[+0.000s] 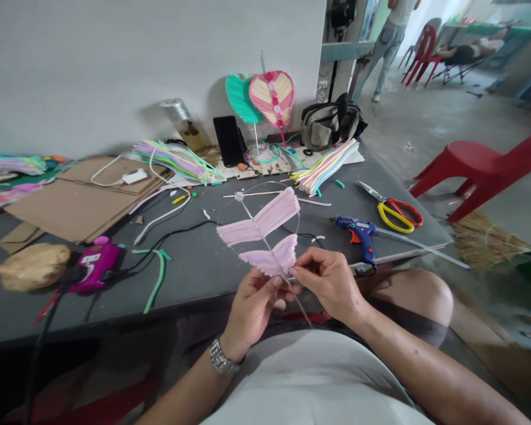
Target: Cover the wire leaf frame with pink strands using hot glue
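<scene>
Between both hands is a hand fan (269,215) on a thin wire frame, with two V-shaped bands of pale pink pipe cleaners and bare wire around them. My left hand (257,301) grips its stem from below, thumb on top, just under the lower pink band. The fingers of my right hand (330,280) are pinched together at the frame's lower right edge; whether a small piece lies between the fingertips I cannot tell. Right of the fan, a blue glue gun (358,233) rests on the table with a glue stick in its back end.
Scissors (393,209) lie at the right table edge. Pipe-cleaner bundles (327,165), a phone (229,141), two finished fans (272,97) and a bag (331,124) line the wall. Cardboard (84,203) and a purple plug block (95,265) are leftward. A red chair (473,159) stands right.
</scene>
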Demonstrator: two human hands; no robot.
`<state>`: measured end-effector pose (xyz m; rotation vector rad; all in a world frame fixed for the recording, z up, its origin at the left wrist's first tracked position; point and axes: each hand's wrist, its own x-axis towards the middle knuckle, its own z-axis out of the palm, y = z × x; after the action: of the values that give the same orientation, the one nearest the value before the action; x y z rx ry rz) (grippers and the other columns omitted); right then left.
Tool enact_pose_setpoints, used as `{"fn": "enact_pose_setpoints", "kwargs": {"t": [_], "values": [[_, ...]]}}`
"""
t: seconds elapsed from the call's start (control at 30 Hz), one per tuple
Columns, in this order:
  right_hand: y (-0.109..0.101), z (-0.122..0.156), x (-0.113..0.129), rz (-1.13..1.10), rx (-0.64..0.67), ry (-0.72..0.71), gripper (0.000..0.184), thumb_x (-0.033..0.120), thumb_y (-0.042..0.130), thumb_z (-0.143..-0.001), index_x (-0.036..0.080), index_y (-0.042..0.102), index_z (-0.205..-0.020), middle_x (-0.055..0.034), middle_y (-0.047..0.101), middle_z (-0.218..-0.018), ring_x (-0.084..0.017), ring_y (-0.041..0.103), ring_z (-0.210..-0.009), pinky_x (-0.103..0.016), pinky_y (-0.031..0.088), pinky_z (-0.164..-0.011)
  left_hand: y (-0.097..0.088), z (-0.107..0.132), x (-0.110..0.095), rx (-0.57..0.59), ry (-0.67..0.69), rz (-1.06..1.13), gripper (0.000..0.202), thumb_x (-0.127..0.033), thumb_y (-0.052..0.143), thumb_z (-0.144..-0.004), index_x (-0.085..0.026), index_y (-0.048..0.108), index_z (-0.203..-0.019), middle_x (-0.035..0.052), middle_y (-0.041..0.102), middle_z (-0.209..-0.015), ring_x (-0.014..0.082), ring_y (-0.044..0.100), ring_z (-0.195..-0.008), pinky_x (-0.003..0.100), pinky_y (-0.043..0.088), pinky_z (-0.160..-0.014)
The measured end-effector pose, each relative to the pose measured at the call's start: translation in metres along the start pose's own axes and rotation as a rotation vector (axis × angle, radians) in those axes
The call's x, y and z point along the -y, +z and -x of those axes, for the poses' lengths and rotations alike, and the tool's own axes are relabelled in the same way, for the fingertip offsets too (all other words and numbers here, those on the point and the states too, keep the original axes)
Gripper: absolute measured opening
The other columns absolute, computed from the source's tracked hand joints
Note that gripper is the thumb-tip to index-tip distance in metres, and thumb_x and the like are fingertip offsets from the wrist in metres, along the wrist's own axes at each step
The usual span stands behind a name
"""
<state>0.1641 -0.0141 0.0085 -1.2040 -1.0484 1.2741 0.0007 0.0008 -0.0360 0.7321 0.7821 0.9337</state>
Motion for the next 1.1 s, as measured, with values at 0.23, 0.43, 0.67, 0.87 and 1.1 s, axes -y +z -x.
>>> {"fn": "enact_pose_setpoints", "kwargs": {"t": [0.23, 0.43, 0.67, 0.87, 1.1], "values": [[0.001, -0.001, 0.0, 0.012, -0.009, -0.007, 0.017, 0.03, 0.076, -0.075, 0.02, 0.065, -0.068, 0.0019, 0.066, -0.055, -0.013, 0.061, -0.05, -0.024, 0.048, -0.052, 0.003, 0.001, -0.003, -0.032, -0.044, -0.001, 0.035, -0.04, 0.092, -0.07, -0.015, 0.075, -0.087, 0.0047, 0.076, -0.074, 0.0162, 0.072, -0.065, 0.021, 0.054, -0.054], [0.001, 0.0, -0.002, 0.038, -0.032, -0.012, 0.017, 0.032, 0.075, -0.075, 0.019, 0.066, -0.068, 0.0012, 0.065, -0.054, -0.014, 0.06, -0.05, -0.025, 0.046, -0.051, 0.005, 0.002, -0.005, -0.05, -0.057, 0.008, 0.032, -0.038, 0.093, -0.068, -0.013, 0.078, -0.082, 0.008, 0.078, -0.075, 0.018, 0.073, -0.065, 0.023, 0.055, -0.057], [0.003, 0.001, -0.004, 0.027, -0.046, -0.013, 0.02, 0.033, 0.076, -0.075, 0.019, 0.064, -0.067, 0.0018, 0.063, -0.054, -0.013, 0.058, -0.049, -0.025, 0.045, -0.052, 0.007, 0.003, -0.007, -0.058, -0.075, 0.022, 0.033, -0.038, 0.094, -0.067, -0.012, 0.078, -0.082, 0.0074, 0.077, -0.072, 0.0166, 0.071, -0.06, 0.023, 0.054, -0.056], [0.003, 0.001, -0.005, 0.034, -0.057, -0.024, 0.021, 0.034, 0.078, -0.074, 0.019, 0.064, -0.067, 0.0023, 0.063, -0.054, -0.012, 0.057, -0.048, -0.024, 0.044, -0.05, 0.009, 0.003, -0.007, -0.039, -0.063, 0.052, 0.032, -0.036, 0.094, -0.069, -0.012, 0.078, -0.083, 0.0067, 0.076, -0.072, 0.0174, 0.073, -0.064, 0.023, 0.056, -0.057], [0.003, 0.001, -0.007, 0.001, -0.042, -0.006, 0.025, 0.036, 0.081, -0.075, 0.02, 0.064, -0.066, 0.0022, 0.062, -0.056, -0.013, 0.057, -0.048, -0.025, 0.045, -0.049, 0.013, 0.005, -0.009, -0.026, -0.057, 0.082, 0.033, -0.035, 0.095, -0.068, -0.011, 0.079, -0.083, 0.0072, 0.076, -0.073, 0.0172, 0.072, -0.064, 0.025, 0.06, -0.06]]}}
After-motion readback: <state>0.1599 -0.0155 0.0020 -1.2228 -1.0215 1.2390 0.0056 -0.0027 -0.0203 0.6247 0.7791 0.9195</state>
